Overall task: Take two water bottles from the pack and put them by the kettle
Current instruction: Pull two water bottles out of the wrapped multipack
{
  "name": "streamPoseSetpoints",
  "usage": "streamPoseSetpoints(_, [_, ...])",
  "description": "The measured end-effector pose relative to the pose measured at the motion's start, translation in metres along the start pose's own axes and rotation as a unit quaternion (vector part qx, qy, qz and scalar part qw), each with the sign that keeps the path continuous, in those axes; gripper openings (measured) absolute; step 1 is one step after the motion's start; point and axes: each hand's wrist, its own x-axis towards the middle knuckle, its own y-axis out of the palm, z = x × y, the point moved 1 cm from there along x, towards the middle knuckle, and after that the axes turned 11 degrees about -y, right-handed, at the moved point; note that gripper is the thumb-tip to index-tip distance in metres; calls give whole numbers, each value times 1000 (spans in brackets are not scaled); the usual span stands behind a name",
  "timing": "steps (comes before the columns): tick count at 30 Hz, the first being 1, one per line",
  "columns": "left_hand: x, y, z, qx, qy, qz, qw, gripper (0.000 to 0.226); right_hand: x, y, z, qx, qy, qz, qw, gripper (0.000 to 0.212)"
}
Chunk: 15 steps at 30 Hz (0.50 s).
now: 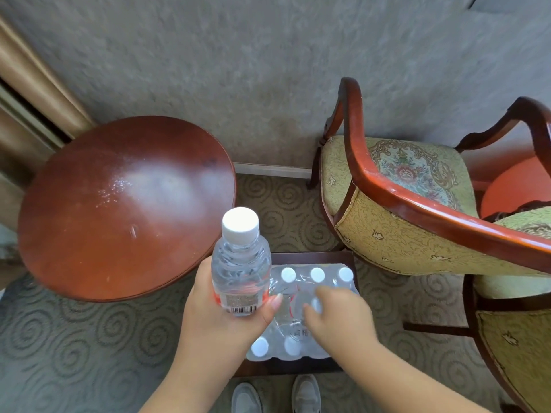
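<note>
My left hand (220, 317) has its grip closed around one water bottle (241, 263), held upright above the pack (298, 317) to clear it. My right hand (337, 317), fingers curled, reaches into the pack for a second bottle (316, 304); hold uncertain. No kettle visible.

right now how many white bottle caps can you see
7. One on the bottle in the left hand; three along the pack's far row; one by the right hand's fingers; two in the near row. More may be hidden under both hands.
</note>
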Motion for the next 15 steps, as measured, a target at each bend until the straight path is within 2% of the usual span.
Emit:
streamPoseSetpoints(1, [1,-1,0,2,1,2,1000,76,-11,-16,-5,51,0,-53,997,27])
streamPoseSetpoints(4, [3,-2,-1,0,-6,5,1000,75,-39,-75,-17,176,4,-215,961,10])
streamPoseSetpoints(7, [4,-2,-3,-4,-6,4,1000,73,-51,-136,-23,222,3,-307,925,13])
streamPoseSetpoints(10, [5,2,-10,-11,1,9,1000,72,-40,-168,-32,173,-6,-326,929,21])
streamPoseSetpoints(13, [5,8,-13,-12,3,19,1000,76,-16,-161,-36,132,-21,-271,953,23])
streamPoseSetpoints(15, [5,11,-14,-9,5,24,1000,77,-7,-147,-36,143,-32,-270,952,25])
